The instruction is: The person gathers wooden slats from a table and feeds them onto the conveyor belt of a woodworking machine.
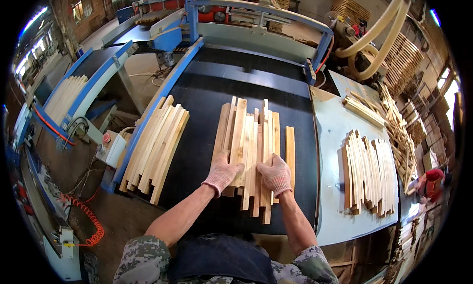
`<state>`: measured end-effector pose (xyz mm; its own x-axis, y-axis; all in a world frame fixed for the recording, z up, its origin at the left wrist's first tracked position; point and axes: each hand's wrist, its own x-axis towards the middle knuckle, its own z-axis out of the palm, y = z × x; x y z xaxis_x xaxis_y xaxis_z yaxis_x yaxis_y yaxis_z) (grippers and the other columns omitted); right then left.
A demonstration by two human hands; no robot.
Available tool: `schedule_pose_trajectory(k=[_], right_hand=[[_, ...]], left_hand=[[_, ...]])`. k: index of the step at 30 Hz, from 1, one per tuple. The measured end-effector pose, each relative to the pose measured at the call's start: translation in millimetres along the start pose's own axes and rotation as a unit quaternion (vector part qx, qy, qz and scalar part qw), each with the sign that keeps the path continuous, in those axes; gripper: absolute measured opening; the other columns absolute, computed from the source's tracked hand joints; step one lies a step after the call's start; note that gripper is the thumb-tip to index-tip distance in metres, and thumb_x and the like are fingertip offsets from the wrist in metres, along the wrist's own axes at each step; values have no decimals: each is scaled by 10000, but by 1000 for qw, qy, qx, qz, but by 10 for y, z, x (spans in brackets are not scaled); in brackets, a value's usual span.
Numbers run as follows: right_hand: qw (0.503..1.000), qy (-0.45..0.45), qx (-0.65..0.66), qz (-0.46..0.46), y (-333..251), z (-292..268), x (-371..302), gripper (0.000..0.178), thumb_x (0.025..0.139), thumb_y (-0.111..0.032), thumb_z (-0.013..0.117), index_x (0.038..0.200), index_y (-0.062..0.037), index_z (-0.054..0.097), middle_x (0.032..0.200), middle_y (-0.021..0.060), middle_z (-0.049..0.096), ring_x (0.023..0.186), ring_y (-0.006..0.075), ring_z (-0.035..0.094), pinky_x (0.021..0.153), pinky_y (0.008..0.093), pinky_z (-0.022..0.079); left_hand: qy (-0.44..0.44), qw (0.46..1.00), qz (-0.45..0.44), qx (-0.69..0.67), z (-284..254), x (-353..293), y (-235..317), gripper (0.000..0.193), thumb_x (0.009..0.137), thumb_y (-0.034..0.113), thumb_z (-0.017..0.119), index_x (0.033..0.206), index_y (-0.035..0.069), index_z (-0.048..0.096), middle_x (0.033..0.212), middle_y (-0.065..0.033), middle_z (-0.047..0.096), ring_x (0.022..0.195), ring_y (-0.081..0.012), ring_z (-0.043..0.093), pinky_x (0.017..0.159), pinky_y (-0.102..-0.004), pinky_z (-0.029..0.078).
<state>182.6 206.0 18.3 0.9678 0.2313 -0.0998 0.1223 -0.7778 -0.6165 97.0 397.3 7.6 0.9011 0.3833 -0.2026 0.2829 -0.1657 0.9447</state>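
A bunch of wooden strips (250,151) lies lengthwise on the black conveyor belt (197,146) in front of me, its ends uneven. My left hand (224,172), in a pale knitted glove with a reddish cuff, grips the near left part of the bunch, thumb pointing inward. Opposite it, my similarly gloved right hand (276,174) clasps the right side, so the strips sit between both hands. The fingers on the outer sides are partly hidden. Just right of the bunch lies a separate wooden strip (290,151).
Another row of strips (156,148) rests along the belt's left edge. On the right, a pale side table (327,205) carries more strips (369,173). A blue frame (256,7) spans the belt's far end. A control box (111,146) stands left; another person (431,183) is at far right.
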Motion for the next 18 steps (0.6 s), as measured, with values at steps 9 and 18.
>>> schedule_pose_trajectory(k=[9, 18], right_hand=[[990, 40, 136, -21, -383, -160, -335, 391, 880, -269, 787, 1107, 38, 704, 948, 201, 769, 912, 335, 760, 850, 428, 586], [978, 2, 185, -100, -1354, 846, -432, 489, 870, -418, 784, 987, 38, 651, 848, 233, 685, 816, 388, 698, 776, 491, 562]], left_hand=[[-8, 990, 66, -128, -255, -241, 174, 709, 876, 151, 808, 1474, -68, 496, 1335, -193, 648, 1235, -265, 655, 1091, -363, 519], [65, 985, 70, -145, -1626, -421, -89, 675, 873, 113, 743, 1482, -51, 506, 1258, -162, 674, 1110, -229, 694, 1004, -373, 596]])
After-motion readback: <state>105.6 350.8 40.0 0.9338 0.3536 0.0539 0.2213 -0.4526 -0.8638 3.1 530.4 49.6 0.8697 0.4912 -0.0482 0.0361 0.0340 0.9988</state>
